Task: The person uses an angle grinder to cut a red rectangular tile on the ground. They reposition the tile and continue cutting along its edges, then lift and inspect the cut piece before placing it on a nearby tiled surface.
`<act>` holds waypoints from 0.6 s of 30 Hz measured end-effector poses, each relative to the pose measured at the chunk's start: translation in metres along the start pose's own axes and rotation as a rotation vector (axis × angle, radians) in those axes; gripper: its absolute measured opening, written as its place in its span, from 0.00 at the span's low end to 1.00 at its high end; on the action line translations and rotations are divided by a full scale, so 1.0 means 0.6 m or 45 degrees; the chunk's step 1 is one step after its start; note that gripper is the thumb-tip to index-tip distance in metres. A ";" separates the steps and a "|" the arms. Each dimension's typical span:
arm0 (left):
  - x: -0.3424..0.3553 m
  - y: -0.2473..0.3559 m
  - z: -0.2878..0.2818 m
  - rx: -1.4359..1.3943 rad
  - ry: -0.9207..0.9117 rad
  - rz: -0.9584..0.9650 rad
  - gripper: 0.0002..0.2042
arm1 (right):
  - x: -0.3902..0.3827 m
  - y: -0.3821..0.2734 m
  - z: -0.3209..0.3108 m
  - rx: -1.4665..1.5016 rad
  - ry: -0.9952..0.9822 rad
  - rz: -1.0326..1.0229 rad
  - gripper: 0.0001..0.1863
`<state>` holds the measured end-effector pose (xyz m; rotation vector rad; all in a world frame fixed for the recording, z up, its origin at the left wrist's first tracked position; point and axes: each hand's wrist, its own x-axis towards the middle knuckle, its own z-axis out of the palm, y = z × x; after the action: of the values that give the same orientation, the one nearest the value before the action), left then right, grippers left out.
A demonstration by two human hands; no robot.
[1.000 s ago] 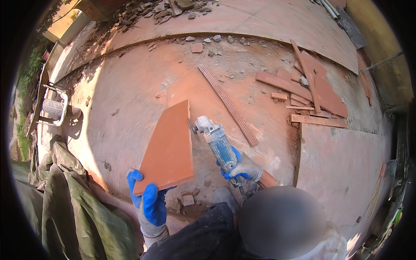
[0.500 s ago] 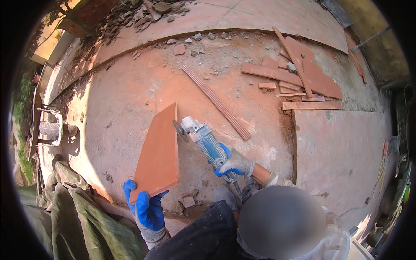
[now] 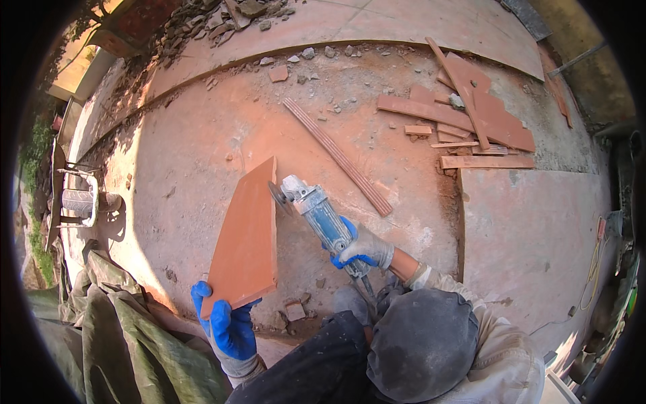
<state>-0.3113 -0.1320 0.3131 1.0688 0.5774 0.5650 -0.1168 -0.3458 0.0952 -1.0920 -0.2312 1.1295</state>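
Neither of my own hands shows. A person in a dark cap (image 3: 424,337) crouches at the lower edge. Their gloved right hand (image 3: 367,250) grips a blue angle grinder (image 3: 324,219), its arm joining a light shirt. The grinder's disc (image 3: 279,198) is at the right edge of a terracotta tile (image 3: 245,236); whether it touches I cannot tell. A left hand in a matching blue glove (image 3: 231,328) holds the tile tilted up by its near end. That arm runs behind dark trousers (image 3: 306,369), and it appears to belong to the same person.
Cut terracotta pieces (image 3: 498,118) lie piled at the far right. A ribbed strip (image 3: 340,158) rests on the dusty floor. Rubble (image 3: 222,23) is heaped at the back left. A green tarpaulin (image 3: 128,330) bunches up near left, with an overturned chair (image 3: 84,198) beyond it.
The person's right hand and the grinder have shifted slightly up and left along the tile's edge. The left hand and the tile have hardly moved.
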 end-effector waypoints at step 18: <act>0.002 0.005 -0.014 -0.046 0.002 -0.040 0.25 | 0.032 0.011 -0.014 0.028 0.030 0.092 0.43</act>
<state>-0.3167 -0.1247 0.3126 1.0240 0.5824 0.5468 -0.1067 -0.3347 0.0790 -1.1010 -0.1614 1.1802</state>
